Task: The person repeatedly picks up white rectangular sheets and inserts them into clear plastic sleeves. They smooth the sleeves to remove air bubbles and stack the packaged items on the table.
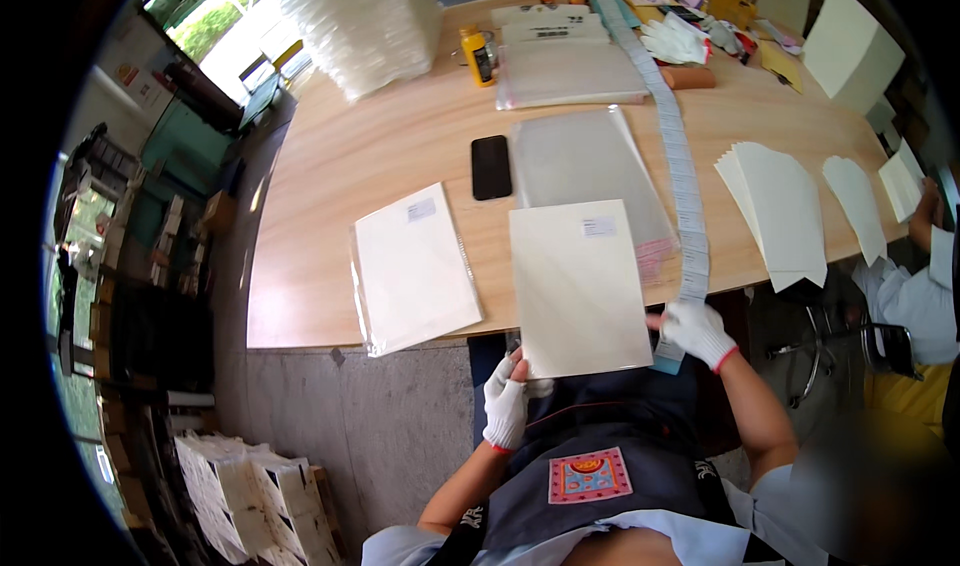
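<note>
A white packet (580, 296) with a small printed label near its top right corner lies at the table's near edge and juts over it. My left hand (507, 401), in a white glove with bare fingertips, is closed on the packet's lower left corner. My right hand (697, 333), gloved alike, is beside the packet's lower right edge, over the lower end of a long label strip (680, 176). One bare fingertip points at the packet's edge; the other fingers are blurred or hidden. Left of it lies another labelled white packet in a clear sleeve (415, 271).
Clear plastic sleeves (590, 161) lie behind the packet, next to a black phone (491, 168). Farther back are a yellow bottle (477, 56) and a tall plastic-wrapped stack (360, 26). Fanned white sheets (775, 211) lie rightward; another person's arm (930, 221) is at the far right.
</note>
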`<state>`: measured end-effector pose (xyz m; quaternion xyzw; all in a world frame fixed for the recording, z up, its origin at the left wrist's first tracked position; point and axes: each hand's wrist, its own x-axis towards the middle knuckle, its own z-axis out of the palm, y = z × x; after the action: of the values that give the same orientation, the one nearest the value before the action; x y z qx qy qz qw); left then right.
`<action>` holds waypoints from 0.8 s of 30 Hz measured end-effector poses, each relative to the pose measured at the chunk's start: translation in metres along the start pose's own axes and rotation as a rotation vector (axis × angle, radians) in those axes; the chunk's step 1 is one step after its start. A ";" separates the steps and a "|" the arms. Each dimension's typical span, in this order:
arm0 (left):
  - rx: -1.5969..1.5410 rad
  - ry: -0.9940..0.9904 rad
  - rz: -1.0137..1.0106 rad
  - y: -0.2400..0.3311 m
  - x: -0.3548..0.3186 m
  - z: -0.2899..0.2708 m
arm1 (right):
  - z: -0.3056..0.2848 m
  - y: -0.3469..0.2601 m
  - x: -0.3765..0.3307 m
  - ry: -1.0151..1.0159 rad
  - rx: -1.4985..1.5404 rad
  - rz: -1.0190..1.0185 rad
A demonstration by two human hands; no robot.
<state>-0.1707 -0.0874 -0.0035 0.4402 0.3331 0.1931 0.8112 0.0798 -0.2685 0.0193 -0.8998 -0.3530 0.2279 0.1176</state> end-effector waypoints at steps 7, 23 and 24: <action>0.550 0.162 0.383 0.059 -0.003 -0.031 | 0.052 -0.057 0.014 -0.271 1.001 -0.034; 1.568 0.737 0.667 0.071 0.074 -0.199 | 0.037 -0.219 0.088 -0.032 0.377 -0.268; 1.544 0.751 0.740 0.066 0.074 -0.212 | 0.031 -0.202 0.077 -0.020 0.506 -0.372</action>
<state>-0.2705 0.1171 -0.0586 0.8441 0.4480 0.2940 0.0200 -0.0034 -0.0678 0.0427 -0.7597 -0.4449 0.2921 0.3737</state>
